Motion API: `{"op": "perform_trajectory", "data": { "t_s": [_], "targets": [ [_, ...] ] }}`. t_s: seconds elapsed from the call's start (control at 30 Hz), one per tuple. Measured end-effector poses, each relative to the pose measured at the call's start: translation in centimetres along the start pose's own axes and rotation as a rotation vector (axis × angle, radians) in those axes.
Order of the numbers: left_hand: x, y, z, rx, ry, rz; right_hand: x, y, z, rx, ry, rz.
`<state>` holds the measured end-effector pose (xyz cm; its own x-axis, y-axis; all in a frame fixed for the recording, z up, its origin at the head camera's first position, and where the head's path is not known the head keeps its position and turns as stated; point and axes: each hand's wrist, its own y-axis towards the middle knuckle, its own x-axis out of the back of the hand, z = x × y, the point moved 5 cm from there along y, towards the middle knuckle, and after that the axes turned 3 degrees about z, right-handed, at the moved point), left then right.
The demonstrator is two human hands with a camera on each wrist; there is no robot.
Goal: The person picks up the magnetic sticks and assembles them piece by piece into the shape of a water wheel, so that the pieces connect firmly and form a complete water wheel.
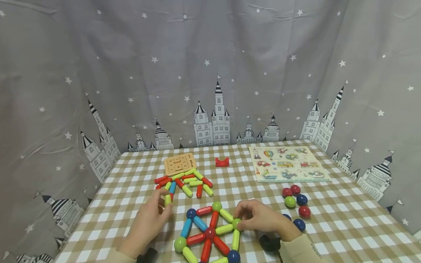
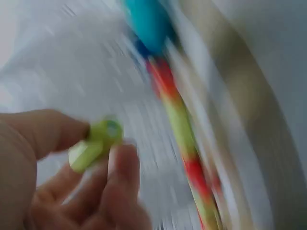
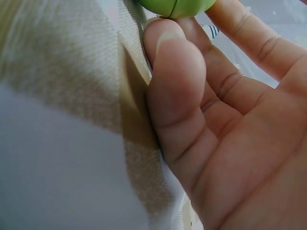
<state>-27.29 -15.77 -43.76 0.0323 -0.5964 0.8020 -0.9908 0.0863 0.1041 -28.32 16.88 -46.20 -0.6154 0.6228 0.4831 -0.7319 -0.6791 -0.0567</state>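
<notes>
My left hand (image 1: 149,216) pinches a yellow-green rod (image 1: 168,199) between thumb and fingers, at the near side of a pile of rods. In the left wrist view the same rod (image 2: 98,141) shows one end with a small round inset. The right hand (image 1: 260,218) holds a green ball (image 1: 236,224) at the right of a wheel-shaped build. In the right wrist view, thumb and fingertips meet at the green ball (image 3: 175,6). Red, blue and yellow-green rods join coloured balls around a red ball (image 1: 210,232) in the middle. The build's near edge is cut off by the frame.
Loose red, blue and yellow-green rods (image 1: 196,183) lie beyond the build. Behind them are a wooden number board (image 1: 179,164) and a red arch block (image 1: 222,162). A picture puzzle board (image 1: 289,164) lies at back right. Several loose balls (image 1: 290,202) sit beyond the right hand.
</notes>
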Motion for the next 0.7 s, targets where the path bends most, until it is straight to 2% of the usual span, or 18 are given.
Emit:
{"op": "perform_trajectory", "data": {
  "t_s": [0.07, 0.13, 0.2, 0.23, 0.33, 0.47, 0.57, 0.63, 0.7],
  "targets": [
    [-0.8, -0.9, -2.5, -0.135, -0.142, 0.063, 0.0, 0.1, 0.0, 0.004, -0.001, 0.006],
    [-1.8, -1.8, -4.7, -0.269, -0.233, 0.165, 0.0, 0.1, 0.1, 0.010, -0.003, 0.006],
    [-3.0, -2.4, -6.4, -0.362, -0.265, 0.266, 0.0, 0.1, 0.1, 0.014, -0.008, 0.004],
    [-3.5, -2.5, -7.0, -0.388, -0.260, 0.299, 0.1, 0.1, 0.1, 0.017, -0.011, 0.001],
    [-4.9, -2.5, -7.7, -0.394, -0.259, 0.364, 0.1, 0.1, 0.1, 0.017, -0.012, -0.004],
    [-5.7, -2.5, -7.4, -0.393, -0.265, 0.401, -0.2, 0.2, -0.2, 0.010, -0.008, 0.001],
    [-5.2, -2.7, -6.4, -0.391, -0.246, 0.416, -0.4, 0.4, -0.2, 0.007, -0.007, 0.002],
    [-4.3, -2.8, -5.3, -0.393, -0.181, 0.398, -0.4, 0.5, -0.2, 0.013, -0.010, 0.004],
    [-3.2, -2.8, -3.8, -0.386, -0.140, 0.427, -0.3, 0.5, -0.1, 0.020, -0.014, 0.008]
  ]
}}
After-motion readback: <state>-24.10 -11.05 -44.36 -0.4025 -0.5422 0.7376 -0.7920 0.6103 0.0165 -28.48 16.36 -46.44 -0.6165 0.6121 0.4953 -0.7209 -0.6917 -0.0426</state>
